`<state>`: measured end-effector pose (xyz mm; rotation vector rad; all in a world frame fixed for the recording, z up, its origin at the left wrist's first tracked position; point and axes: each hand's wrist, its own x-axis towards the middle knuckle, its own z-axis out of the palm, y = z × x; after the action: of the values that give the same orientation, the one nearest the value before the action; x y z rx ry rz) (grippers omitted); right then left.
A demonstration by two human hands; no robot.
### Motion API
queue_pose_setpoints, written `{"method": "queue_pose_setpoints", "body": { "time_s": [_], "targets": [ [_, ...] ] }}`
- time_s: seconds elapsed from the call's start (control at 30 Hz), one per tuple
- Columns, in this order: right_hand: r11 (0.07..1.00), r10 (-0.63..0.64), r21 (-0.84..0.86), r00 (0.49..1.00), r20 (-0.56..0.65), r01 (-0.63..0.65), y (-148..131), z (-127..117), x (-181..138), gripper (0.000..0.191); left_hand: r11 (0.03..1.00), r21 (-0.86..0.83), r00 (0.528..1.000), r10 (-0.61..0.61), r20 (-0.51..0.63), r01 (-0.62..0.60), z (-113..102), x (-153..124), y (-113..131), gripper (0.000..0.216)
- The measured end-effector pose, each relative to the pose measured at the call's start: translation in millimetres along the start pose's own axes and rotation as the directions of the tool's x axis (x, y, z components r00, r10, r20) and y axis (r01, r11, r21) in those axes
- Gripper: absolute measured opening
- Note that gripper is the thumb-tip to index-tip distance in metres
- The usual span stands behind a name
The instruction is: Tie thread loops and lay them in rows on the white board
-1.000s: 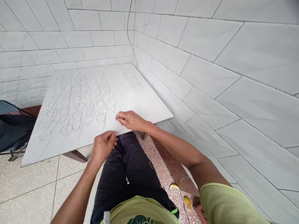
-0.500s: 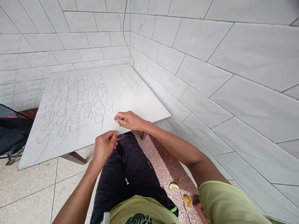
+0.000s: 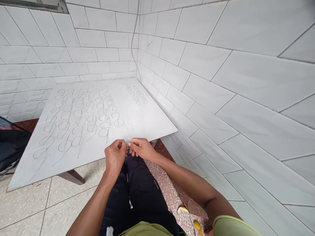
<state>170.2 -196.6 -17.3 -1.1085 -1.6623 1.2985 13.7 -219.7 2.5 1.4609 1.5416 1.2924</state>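
Note:
My left hand (image 3: 115,155) is closed at the table's near edge, thumb and forefinger pinched on a thin wire (image 3: 129,139). My right hand (image 3: 141,150) pinches the same wire just to the right, fingertips nearly touching the left ones. Only a short pale end shows above the fingers; the fingers hide the rest. Rows of thin wire loops (image 3: 105,125), many with long loose tails, lie on the white tabletop (image 3: 152,121) beyond and to the left of my hands. A smaller group of loops (image 3: 136,93) lies near the far right corner.
Tiled walls (image 3: 197,82) meet behind the table and run close along its right side. A cable (image 3: 133,42) hangs in the corner. A wooden table leg (image 3: 72,177) stands below the near edge. Yellow scraps (image 3: 197,226) lie at lower right. A dark folding chair (image 3: 11,147) is at left.
My right hand has come down beside my left, and my left hand has shifted slightly right. The wire loop that hung between them is now mostly hidden. The camera view has tilted up.

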Motion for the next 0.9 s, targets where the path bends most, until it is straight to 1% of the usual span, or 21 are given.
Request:
{"method": "queue_pose_setpoints", "body": {
  "time_s": [0.1,0.2,0.3,0.37,0.43,0.53,0.57,0.63,0.73,0.8,0.9],
  "targets": [
    [1.0,0.0,0.029,0.998,-0.059,0.002,6,-1,1,0.038,0.993,-0.07,0.995,-0.095,0.041,0.097,6,4,2,0.023],
    [1.0,-0.004,0.019,0.997,-0.079,0.006,8,-14,8,0.037,0.975,-0.152,0.986,-0.153,0.06,0.161,9,7,4,0.031],
    [1.0,0.016,-0.004,0.993,-0.116,-0.016,10,-39,23,0.035,0.971,-0.177,0.986,-0.152,0.074,0.163,9,2,1,0.048],
    [0.996,0.082,-0.034,0.983,-0.163,-0.089,12,-63,38,0.033,0.974,-0.167,0.986,-0.138,0.098,0.153,8,-8,-8,0.048],
    [0.97,0.181,-0.122,0.958,-0.222,-0.212,15,-91,57,0.032,0.978,-0.14,0.98,-0.134,0.146,0.154,7,-25,-24,0.045],
    [0.942,0.227,-0.179,0.932,-0.282,-0.283,19,-134,86,0.029,0.981,-0.078,0.954,-0.151,0.26,0.176,6,-56,-58,0.042],
    [0.93,0.244,-0.197,0.923,-0.298,-0.31,20,-148,95,0.028,0.979,-0.056,0.94,-0.173,0.293,0.197,5,-66,-71,0.043],
    [0.902,0.279,-0.234,0.904,-0.323,-0.362,21,-172,113,0.027,0.965,-0.003,0.921,-0.249,0.299,0.261,2,-84,-96,0.046],
    [0.847,0.349,-0.28,0.87,-0.348,-0.452,21,-198,139,0.026,0.945,0.059,0.909,-0.327,0.258,0.323,-3,-104,-130,0.049],
    [0.804,0.404,-0.301,0.843,-0.355,-0.512,21,-210,154,0.024,0.933,0.105,0.907,-0.36,0.221,0.345,-7,-114,-150,0.048],
    [0.756,0.463,-0.32,0.812,-0.357,-0.571,20,-221,170,0.021,0.904,0.198,0.883,-0.417,0.216,0.379,-9,-125,-174,0.042]
  ]
}}
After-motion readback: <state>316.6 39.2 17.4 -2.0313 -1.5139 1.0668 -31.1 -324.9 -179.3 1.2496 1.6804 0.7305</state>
